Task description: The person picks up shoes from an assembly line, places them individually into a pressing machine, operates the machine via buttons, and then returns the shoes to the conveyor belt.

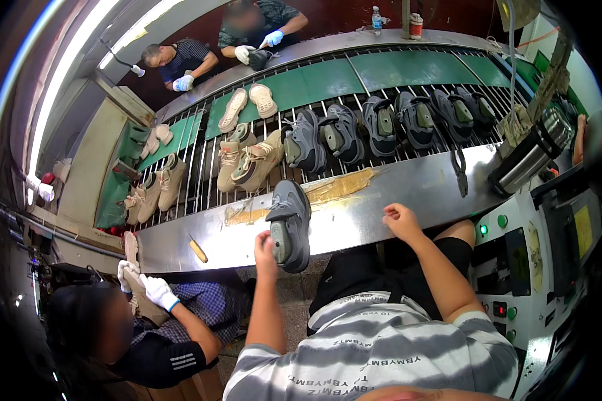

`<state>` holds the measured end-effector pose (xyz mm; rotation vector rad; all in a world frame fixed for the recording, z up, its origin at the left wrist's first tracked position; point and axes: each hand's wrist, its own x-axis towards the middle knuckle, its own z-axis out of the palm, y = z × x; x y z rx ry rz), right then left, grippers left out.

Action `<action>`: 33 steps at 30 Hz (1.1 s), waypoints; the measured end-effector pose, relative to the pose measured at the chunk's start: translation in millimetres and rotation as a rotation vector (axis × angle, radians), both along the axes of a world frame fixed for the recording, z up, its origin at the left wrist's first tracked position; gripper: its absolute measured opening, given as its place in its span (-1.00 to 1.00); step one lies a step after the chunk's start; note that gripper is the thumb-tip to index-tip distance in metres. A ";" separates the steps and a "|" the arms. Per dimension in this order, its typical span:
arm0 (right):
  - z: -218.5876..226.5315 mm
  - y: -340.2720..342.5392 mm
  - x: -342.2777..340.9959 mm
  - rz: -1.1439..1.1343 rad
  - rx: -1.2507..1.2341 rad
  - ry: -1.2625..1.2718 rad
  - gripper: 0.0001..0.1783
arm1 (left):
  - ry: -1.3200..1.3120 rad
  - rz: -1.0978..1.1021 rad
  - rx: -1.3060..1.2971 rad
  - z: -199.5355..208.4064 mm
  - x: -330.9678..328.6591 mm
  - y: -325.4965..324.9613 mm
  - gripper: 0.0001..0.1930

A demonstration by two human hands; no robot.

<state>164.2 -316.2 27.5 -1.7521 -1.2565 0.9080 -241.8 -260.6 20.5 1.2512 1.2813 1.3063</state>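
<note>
Got a chunky grey shoe (299,220) in my left hand (264,248), fingers wrapped in near the heel. It looks like a matte upper with a thick, rounded sole, laces up front, and a smooth, hard-looking green insert (282,240) filling the ankle opening. Toe points away from me over the bench, heel hangs out past the edge on my side. Can't tell if any of it touches the metal. My right hand (401,222) has nothing in it, fingers loosely curled, near the bench's front edge and well apart from the shoe.

The bench (421,200) is shiny, scuffed sheet metal with a ragged strip of brown tape (341,187) stuck along it. A slim tool with a yellow handle (198,251) lies off to the left, dark long-handled pliers (459,175) to the right, and a brushed steel flask (532,157) near the end.

Behind that it's a rack of thin metal rods (203,157) with flat green mats (408,69) on top. A row of matching grey shoes (380,127) sits there, next to softer-looking beige ones (264,160) and pale, dimpled soles (233,110).
</note>
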 end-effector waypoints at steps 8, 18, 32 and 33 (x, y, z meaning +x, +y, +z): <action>-19.2 -13.5 -26.3 0.020 0.189 -0.053 -0.78 | 0.163 -0.291 -0.371 27.4 47.2 243.8 -0.60; -21.5 -40.9 -3.5 -0.088 0.155 0.061 -0.88 | 0.312 -0.354 -0.313 -3.2 169.1 328.2 -0.38; -20.6 68.0 -33.4 -0.183 0.255 -0.147 -0.52 | 0.538 -0.154 -0.123 32.9 238.4 285.7 -0.34; -20.1 99.7 -35.9 -0.181 0.314 -0.132 -0.41 | 0.542 -0.158 -0.120 32.4 241.5 286.7 -0.34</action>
